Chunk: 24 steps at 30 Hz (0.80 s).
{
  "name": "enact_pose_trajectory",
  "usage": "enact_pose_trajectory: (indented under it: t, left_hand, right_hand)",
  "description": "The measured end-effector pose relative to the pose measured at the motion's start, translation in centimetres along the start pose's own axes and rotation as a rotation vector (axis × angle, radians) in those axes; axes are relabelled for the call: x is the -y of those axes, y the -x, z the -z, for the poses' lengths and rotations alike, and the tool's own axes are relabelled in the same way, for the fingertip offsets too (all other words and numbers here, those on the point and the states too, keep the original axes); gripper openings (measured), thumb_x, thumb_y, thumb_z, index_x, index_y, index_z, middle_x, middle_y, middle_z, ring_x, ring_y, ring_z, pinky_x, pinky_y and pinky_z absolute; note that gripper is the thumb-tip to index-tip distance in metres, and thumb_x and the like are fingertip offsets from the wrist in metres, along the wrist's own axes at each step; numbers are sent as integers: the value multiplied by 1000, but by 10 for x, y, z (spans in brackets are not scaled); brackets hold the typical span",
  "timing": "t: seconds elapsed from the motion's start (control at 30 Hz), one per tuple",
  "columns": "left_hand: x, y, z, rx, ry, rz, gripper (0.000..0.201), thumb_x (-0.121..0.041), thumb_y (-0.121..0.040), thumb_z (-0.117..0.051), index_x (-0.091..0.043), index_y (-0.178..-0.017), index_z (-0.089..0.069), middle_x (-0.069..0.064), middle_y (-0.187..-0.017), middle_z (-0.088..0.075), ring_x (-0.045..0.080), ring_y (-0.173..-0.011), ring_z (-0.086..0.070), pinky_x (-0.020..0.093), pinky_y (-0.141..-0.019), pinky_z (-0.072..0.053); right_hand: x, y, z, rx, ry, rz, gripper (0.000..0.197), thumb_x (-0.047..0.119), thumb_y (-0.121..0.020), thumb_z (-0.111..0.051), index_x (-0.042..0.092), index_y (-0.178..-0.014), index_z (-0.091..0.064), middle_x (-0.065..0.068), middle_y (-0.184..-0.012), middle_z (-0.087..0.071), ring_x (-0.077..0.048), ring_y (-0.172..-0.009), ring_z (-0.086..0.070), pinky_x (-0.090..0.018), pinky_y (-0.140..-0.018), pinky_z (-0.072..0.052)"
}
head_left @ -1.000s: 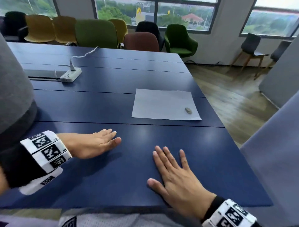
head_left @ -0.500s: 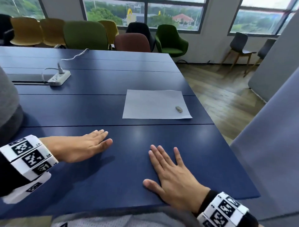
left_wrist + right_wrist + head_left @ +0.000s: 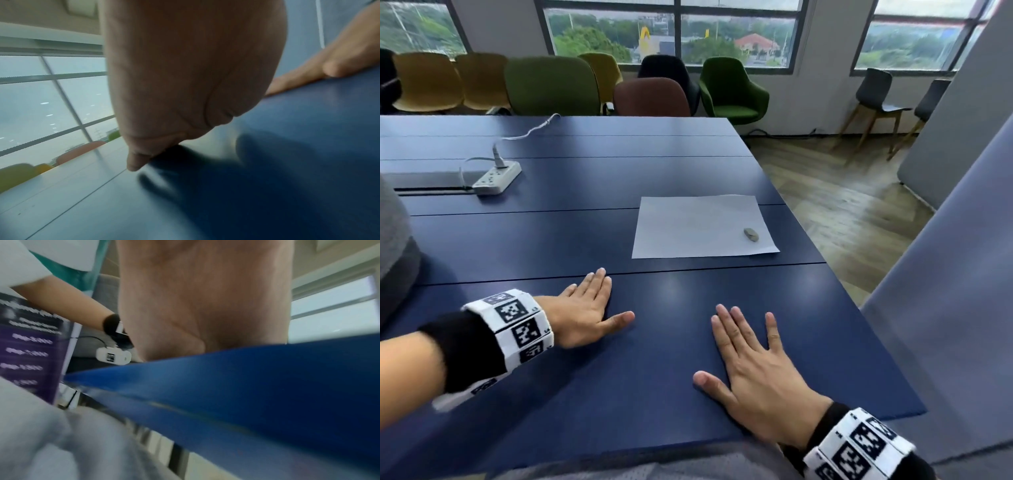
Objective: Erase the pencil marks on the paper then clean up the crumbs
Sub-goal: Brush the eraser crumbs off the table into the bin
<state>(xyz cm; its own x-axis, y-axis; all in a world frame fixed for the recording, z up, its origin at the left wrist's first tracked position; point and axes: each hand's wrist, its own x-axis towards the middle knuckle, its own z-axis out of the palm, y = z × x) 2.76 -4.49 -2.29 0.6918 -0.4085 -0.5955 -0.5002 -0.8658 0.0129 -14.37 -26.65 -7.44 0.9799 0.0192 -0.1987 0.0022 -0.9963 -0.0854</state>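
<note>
A white sheet of paper (image 3: 702,226) lies on the dark blue table (image 3: 544,246), right of centre, with faint pencil marks near its middle. A small grey eraser (image 3: 751,234) rests on the paper near its front right corner. My left hand (image 3: 592,305) lies flat on the table in front of the paper's left side, fingers straight, holding nothing. My right hand (image 3: 753,363) lies flat nearer the table's front edge, fingers spread, also holding nothing. Both wrist views show only a palm close up against the blue tabletop.
A white power strip (image 3: 497,178) with a cable sits at the back left of the table. Coloured chairs (image 3: 551,85) line the far side. The table's right edge (image 3: 859,308) drops to a wooden floor, with a grey partition (image 3: 945,291) close on the right.
My left hand has slid forward and to the right, closer to the paper. The right hand stays flat in place. The head view has shifted slightly.
</note>
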Motion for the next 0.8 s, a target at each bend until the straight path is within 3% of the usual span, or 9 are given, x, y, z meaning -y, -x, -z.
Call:
enact_pose_trajectory:
  t: [0.07, 0.2, 0.33, 0.4, 0.5, 0.57, 0.63, 0.73, 0.8]
  left_hand:
    - [-11, -5, -5, -27, -10, -20, 156, -98, -20, 25, -6, -146, 28, 10, -153, 37, 20, -143, 29, 36, -119, 12]
    - [-56, -22, -8, -69, -37, -137, 149, -99, -30, 20, -8, -148, 27, 11, -153, 37, 22, -141, 33, 40, -118, 15]
    - [-120, -40, -3, -90, -105, -249, 104, -84, -82, -12, -14, -150, 24, 12, -154, 35, 22, -142, 33, 44, -118, 14]
    - [-153, -41, -5, -60, -138, -357, 100, -81, -86, -17, -16, -151, 22, 11, -155, 34, 21, -141, 34, 45, -117, 14]
    - [-190, -28, -6, 54, -136, -547, 100, -80, -78, -7, -18, -154, 16, 5, -158, 28, 14, -143, 29, 45, -118, 13]
    - [-188, -14, 5, 130, 6, -611, 87, -72, -90, -6, -16, -153, 17, -1, -160, 25, 7, -143, 26, 39, -120, 11]
    - [-166, 4, 26, 107, 191, -557, 73, -58, -99, -4, -14, -152, 18, -3, -160, 23, 5, -144, 22, 31, -119, 11]
    - [-120, 21, 60, -77, 328, -338, 74, -50, -97, 1, -3, -154, 4, 5, -164, 7, 7, -147, 0, 10, -105, 4]
    - [-91, 21, 76, -149, 312, -225, 84, -55, -91, 3, 1, -153, -7, 11, -163, -4, 9, -143, -14, 10, -105, -3]
  right_hand:
    - [-30, 7, 4, 1, -44, -71, 100, 78, -73, 17, 14, -151, 20, 6, -156, 33, -12, -143, 34, -53, -115, 22]
    - [-51, 28, 8, -92, -185, -187, 106, 84, -56, 35, 24, -143, 34, 15, -147, 46, 1, -134, 44, -44, -116, 25]
    - [-64, 39, 0, -342, -450, -312, 99, 90, -62, 20, 35, -144, 24, 24, -152, 31, 14, -134, 34, -26, -116, 23]
    - [-69, 42, -4, -442, -630, -408, 108, 96, -59, 8, 38, -150, 9, 27, -156, 16, 18, -134, 27, -19, -116, 14]
    - [-77, 42, -6, -479, -790, -475, 118, 100, -56, -2, 36, -155, -8, 27, -159, -1, 4, -144, 9, -18, -114, 4]
    - [-79, 41, -10, -468, -720, -423, 113, 97, -62, -1, 32, -154, -11, 22, -161, -5, 12, -143, 11, -20, -118, 8]
    - [-74, 37, -13, -428, -539, -326, 106, 90, -71, 5, 26, -154, -11, 16, -162, -4, 14, -142, 16, -26, -120, 16]
    - [-37, 28, -17, -312, -239, -118, 89, 74, -92, -6, 13, -151, -33, 2, -161, -21, -8, -151, -3, -50, -118, 3]
    - [5, 15, -17, -303, -100, 32, 82, 69, -95, -17, 9, -141, -49, -4, -155, -38, -23, -147, -26, -61, -108, -12]
